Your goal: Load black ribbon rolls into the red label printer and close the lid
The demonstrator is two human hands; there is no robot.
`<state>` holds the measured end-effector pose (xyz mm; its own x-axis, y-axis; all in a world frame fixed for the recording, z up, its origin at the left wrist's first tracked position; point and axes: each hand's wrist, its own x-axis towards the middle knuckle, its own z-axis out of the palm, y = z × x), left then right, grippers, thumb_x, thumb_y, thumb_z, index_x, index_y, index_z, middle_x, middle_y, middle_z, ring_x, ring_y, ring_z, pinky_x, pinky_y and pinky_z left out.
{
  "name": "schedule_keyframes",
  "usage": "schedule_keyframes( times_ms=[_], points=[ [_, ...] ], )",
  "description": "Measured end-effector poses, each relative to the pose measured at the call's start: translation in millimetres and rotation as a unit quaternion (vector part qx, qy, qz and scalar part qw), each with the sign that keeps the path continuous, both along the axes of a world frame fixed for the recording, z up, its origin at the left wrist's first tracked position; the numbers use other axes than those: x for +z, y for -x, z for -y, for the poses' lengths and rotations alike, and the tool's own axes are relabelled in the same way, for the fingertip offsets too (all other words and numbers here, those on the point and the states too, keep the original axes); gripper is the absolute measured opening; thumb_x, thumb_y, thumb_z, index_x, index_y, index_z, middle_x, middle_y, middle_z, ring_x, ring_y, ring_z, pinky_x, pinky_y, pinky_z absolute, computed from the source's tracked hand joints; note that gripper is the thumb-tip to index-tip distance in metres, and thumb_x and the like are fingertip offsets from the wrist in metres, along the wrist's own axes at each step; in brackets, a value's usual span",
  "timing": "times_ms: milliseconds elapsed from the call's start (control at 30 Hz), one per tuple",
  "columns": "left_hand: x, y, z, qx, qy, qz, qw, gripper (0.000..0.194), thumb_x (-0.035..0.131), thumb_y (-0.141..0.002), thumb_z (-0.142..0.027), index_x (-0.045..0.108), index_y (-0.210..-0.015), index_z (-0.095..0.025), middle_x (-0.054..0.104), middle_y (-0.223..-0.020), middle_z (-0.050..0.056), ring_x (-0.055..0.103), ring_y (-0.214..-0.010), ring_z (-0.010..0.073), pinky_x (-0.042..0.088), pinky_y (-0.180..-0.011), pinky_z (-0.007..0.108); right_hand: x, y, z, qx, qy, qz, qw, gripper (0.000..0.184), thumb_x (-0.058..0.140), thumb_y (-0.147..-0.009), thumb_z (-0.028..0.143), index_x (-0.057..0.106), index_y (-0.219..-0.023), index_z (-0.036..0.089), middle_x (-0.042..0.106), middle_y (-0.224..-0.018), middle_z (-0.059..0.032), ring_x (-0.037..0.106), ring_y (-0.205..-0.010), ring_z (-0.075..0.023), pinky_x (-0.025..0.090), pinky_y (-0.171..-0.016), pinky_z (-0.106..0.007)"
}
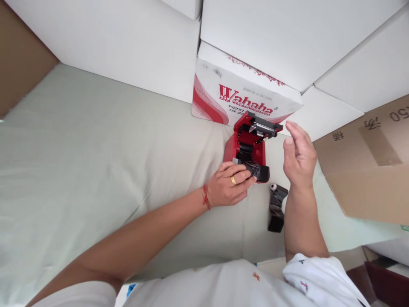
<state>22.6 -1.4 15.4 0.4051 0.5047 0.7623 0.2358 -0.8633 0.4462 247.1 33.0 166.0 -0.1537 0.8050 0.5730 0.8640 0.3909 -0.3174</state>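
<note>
Machine (252, 141) sits ahead, long side pointing away; our left hand (227, 185) touches its front, can't tell if gripping, and our right hand (299, 157) hangs loose beside the raised lid (262, 126).

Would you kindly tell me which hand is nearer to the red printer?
Left. The left hand touches the near end of the red printer; the right hand is to its right, beside the raised lid, apparently not touching it.
</note>
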Motion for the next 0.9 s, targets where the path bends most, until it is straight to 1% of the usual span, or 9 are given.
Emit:
schedule_keyframes(
  times_ms=[67, 100, 200, 267, 400, 500, 567, 733, 900],
  points=[
    [-1.5, -0.5, -0.5, 0.0, 0.005, -0.004, 1.0, 0.039, 0.067, -0.104, -0.025, 0.078, -0.14, -0.035, 0.088, -0.125, 0.007, 0.081, -0.125, 0.0295, 0.059, -0.107, 0.051, 1.0, 6.2, -23.6, 0.008, 0.005, 0.02, 1.0, 0.069, 0.041, -0.12, 0.067, 0.07, -0.164, 0.023, 0.069, -0.17, -0.0174, 0.06, -0.165, -0.0344, 0.045, -0.14, -0.063],
    [-2.4, -0.6, -0.8, -0.005, 0.006, 0.003, 1.0, 0.04, 0.067, -0.104, -0.025, 0.077, -0.141, -0.035, 0.088, -0.127, 0.007, 0.08, -0.126, 0.0296, 0.058, -0.109, 0.052, 0.8, 9.4, -32.1, 0.021, 0.016, 0.032, 0.999, 0.07, 0.038, -0.121, 0.068, 0.07, -0.165, 0.023, 0.068, -0.171, -0.0172, 0.06, -0.165, -0.0338, 0.045, -0.14, -0.062],
    [-4.5, -0.9, -1.6, -0.007, -0.013, 0.023, 1.0, 0.042, 0.068, -0.103, -0.024, 0.076, -0.143, -0.036, 0.087, -0.129, 0.007, 0.079, -0.129, 0.0292, 0.057, -0.113, 0.052, 0.5, 17.3, -39.7, 0.063, 0.047, 0.067, 0.995, 0.068, 0.036, -0.122, 0.065, 0.077, -0.155, 0.022, 0.078, -0.159, -0.0164, 0.07, -0.153, -0.0318, 0.051, -0.135, -0.057],
    [-4.2, -1.2, -1.6, 0.013, -0.035, 0.006, 0.999, 0.04, 0.067, -0.104, -0.024, 0.078, -0.141, -0.036, 0.087, -0.127, 0.006, 0.079, -0.127, 0.0278, 0.059, -0.113, 0.05, 1.6, 20.0, -30.5, 0.079, 0.044, 0.075, 0.993, 0.06, 0.042, -0.123, 0.059, 0.08, -0.15, 0.021, 0.082, -0.15, -0.0158, 0.075, -0.144, -0.0309, 0.055, -0.13, -0.054],
    [3.3, -1.9, -0.8, 0.078, -0.112, -0.004, 0.991, 0.035, 0.066, -0.104, -0.02, 0.078, -0.135, -0.03, 0.088, -0.116, 0.005, 0.082, -0.121, 0.0239, 0.061, -0.108, 0.044, 0.1, 20.7, 4.6, 0.09, 0.037, 0.066, 0.993, 0.042, 0.053, -0.122, 0.045, 0.086, -0.136, 0.023, 0.089, -0.135, -0.0119, 0.082, -0.128, -0.028, 0.063, -0.115, -0.048],
    [12.4, -2.2, -0.5, 0.115, -0.16, 0.03, 0.98, 0.03, 0.067, -0.102, -0.016, 0.077, -0.13, -0.025, 0.089, -0.112, 0.004, 0.082, -0.118, 0.0217, 0.06, -0.106, 0.04, -11.0, 22.6, 28.5, 0.105, 0.055, 0.079, 0.99, 0.034, 0.059, -0.12, 0.039, 0.089, -0.119, 0.024, 0.091, -0.12, -0.0084, 0.084, -0.112, -0.0257, 0.066, -0.102, -0.044],
    [17.3, -2.3, -0.8, 0.124, -0.17, 0.042, 0.977, 0.027, 0.067, -0.102, -0.016, 0.076, -0.126, -0.023, 0.089, -0.109, 0.004, 0.082, -0.116, 0.0214, 0.06, -0.105, 0.04, -21.1, 25.3, 38.7, 0.099, 0.05, 0.094, 0.989, 0.031, 0.062, -0.119, 0.036, 0.09, -0.118, 0.022, 0.091, -0.121, -0.0091, 0.083, -0.11, -0.0263, 0.067, -0.098, -0.044],
    [21.1, -2.0, -1.8, 0.128, -0.169, 0.042, 0.976, 0.027, 0.065, -0.101, -0.015, 0.075, -0.124, -0.026, 0.088, -0.109, 0.003, 0.081, -0.113, 0.0213, 0.058, -0.103, 0.04, -37.6, 30.2, 47.5, 0.062, 0.042, 0.103, 0.992, 0.03, 0.061, -0.119, 0.033, 0.089, -0.123, 0.022, 0.089, -0.127, -0.0105, 0.08, -0.112, -0.0272, 0.065, -0.1, -0.046],
    [22.1, -2.0, 0.5, 0.106, -0.155, 0.057, 0.981, 0.032, 0.066, -0.1, -0.014, 0.073, -0.129, -0.025, 0.086, -0.111, 0.005, 0.079, -0.111, 0.023, 0.057, -0.099, 0.04, -34.2, 25.7, 43.9, 0.077, 0.063, 0.088, 0.991, 0.03, 0.061, -0.119, 0.033, 0.089, -0.123, 0.023, 0.089, -0.127, -0.0083, 0.08, -0.111, -0.0257, 0.065, -0.099, -0.044]
  ],
)
